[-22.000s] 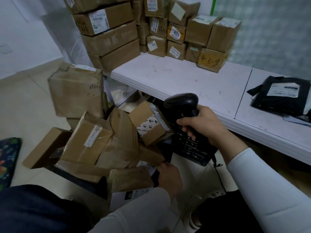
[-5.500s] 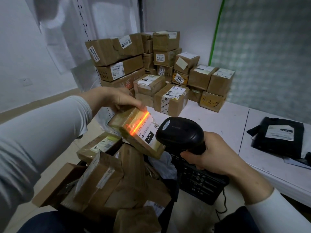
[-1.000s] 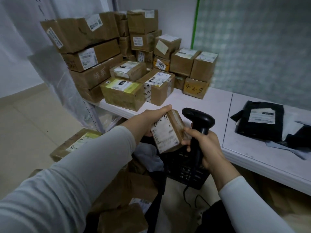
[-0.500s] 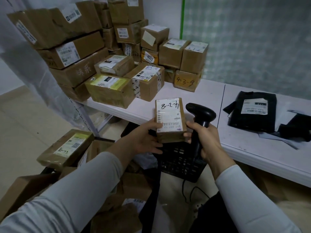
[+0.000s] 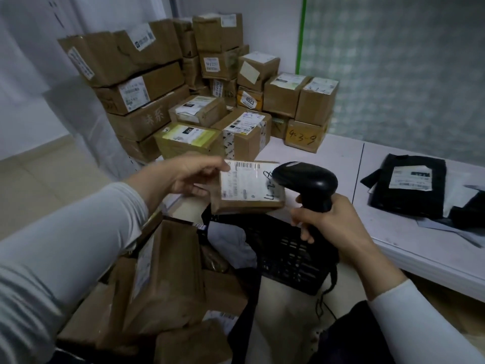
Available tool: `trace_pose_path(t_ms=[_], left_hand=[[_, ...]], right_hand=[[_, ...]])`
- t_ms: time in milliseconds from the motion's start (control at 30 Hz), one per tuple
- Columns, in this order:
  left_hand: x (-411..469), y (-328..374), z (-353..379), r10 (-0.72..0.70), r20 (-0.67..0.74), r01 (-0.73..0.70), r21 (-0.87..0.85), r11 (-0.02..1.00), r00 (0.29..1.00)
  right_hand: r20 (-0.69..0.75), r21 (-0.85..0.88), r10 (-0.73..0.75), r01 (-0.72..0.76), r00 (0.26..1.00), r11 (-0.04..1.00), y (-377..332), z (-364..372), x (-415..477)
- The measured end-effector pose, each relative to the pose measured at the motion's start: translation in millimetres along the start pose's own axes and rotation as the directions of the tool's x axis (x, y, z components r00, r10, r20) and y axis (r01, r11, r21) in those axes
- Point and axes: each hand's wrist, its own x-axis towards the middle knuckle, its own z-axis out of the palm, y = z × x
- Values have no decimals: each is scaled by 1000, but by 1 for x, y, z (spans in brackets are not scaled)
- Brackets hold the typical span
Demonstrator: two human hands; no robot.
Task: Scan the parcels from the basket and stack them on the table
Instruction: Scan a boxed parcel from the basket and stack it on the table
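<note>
Head view, looking down. The left hand (image 5: 194, 174) pinches the left edge of a small brown cardboard parcel (image 5: 249, 190), holding it roughly flat w/ its white label up, just above the near edge of the white counter (image 5: 341, 158). The right hand (image 5: 333, 227) is wrapped round the grip of a black handheld barcode scanner (image 5: 307, 179). The scanner head overlaps the parcel's right edge; can't tell if they touch. No scan beam shows on the label.

Below sits a black plastic slatted basket (image 5: 288, 258), w/ more brown parcels (image 5: 168, 279) at near left. Stacked brown cardboard boxes (image 5: 210, 106) fill the counter's far left. A black plastic mailer bag (image 5: 409, 187) lies at right.

Prob. the scan step. The parcel is blurred, so steady it first. Ease the scanner back so its window faces the barcode strip along the label's far edge, not the handwritten no. A left fingertip sits just beside those bars, so keep it clear. Afterwards, set the parcel square on a flat box top.
</note>
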Motion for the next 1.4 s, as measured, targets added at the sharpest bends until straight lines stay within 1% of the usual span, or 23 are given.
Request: trace_pose_path(t_ms=[100,233,300,400,500,667,1000,1200,1267,1400], left_hand=[[-7,16,-17,14,0,-14,87,996,1000],[-18,29,-33,40,-3,-38,201,979,999],[-25,33,-35,49,-13,-45,215,976,999],[-32,38,-36,53,-79,-33,236,971,995],[-36,38,-36,50,-117,-19,255,967,992],[-39,38,-36,48,-140,-17,213,977,989],[-38,38,-38,51,-138,-22,200,980,989],[-36,38,-43,20,-112,5,218,976,994],[-35,37,-41,12,-107,10,202,979,994],[-33,34,-38,-7,-121,24,136,990,993]], right_hand=[[90,-178,-36,52,995,983,-11,4,-11],[162,-383,-95,151,982,911,-19,13,-24],[181,-455,-142,211,973,865,-22,17,-30],[186,-497,-184,254,965,830,-28,17,-37],[191,-497,-203,273,960,823,-32,17,-41],[188,-488,-202,270,961,830,-34,19,-42],[200,-454,-190,263,961,851,-37,22,-39],[196,-452,-198,268,960,851,-37,22,-36],[202,-444,-190,263,961,857,-37,23,-35],[190,-370,-163,225,968,902,-34,22,-30]])
